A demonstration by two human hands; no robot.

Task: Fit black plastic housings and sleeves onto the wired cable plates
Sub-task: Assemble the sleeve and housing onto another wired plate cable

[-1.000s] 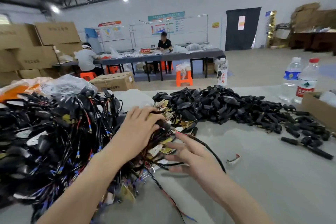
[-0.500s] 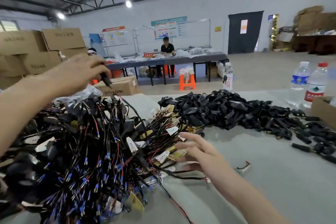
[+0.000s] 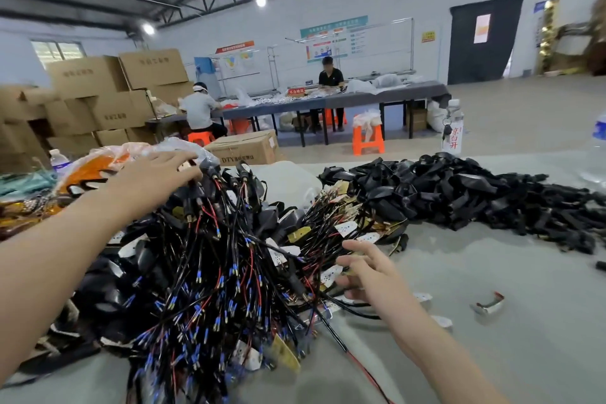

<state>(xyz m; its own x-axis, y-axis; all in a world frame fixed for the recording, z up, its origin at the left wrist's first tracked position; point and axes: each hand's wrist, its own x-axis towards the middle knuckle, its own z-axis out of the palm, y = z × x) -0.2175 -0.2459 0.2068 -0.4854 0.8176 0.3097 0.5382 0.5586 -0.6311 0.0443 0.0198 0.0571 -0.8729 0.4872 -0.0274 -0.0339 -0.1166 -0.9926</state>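
Note:
A big tangle of black and red wired cables point(image 3: 196, 266) with blue-tipped ends covers the left of the grey table point(image 3: 492, 354). My left hand point(image 3: 154, 179) reaches over the top of this tangle, fingers stretched out, fingertips touching the black sleeved cable ends point(image 3: 210, 167). At the tangle's right edge lie loose wired cable plates point(image 3: 344, 223), brass and white. My right hand point(image 3: 370, 272) hovers just in front of them, fingers spread, holding nothing. A long heap of black plastic housings point(image 3: 459, 193) stretches to the right.
A small metal clip point(image 3: 487, 305) lies on the table right of my right hand. Bottles stand at the far edge point(image 3: 454, 136) and the right edge point(image 3: 600, 141). Plastic bags point(image 3: 98, 164) and a cardboard box point(image 3: 246, 147) sit behind the tangle. Two people work at a distant table.
My left hand, which was lifting a sleeved cable high up, has come down onto the top of the tangle with its fingers stretched out. My right hand stays near the plates.

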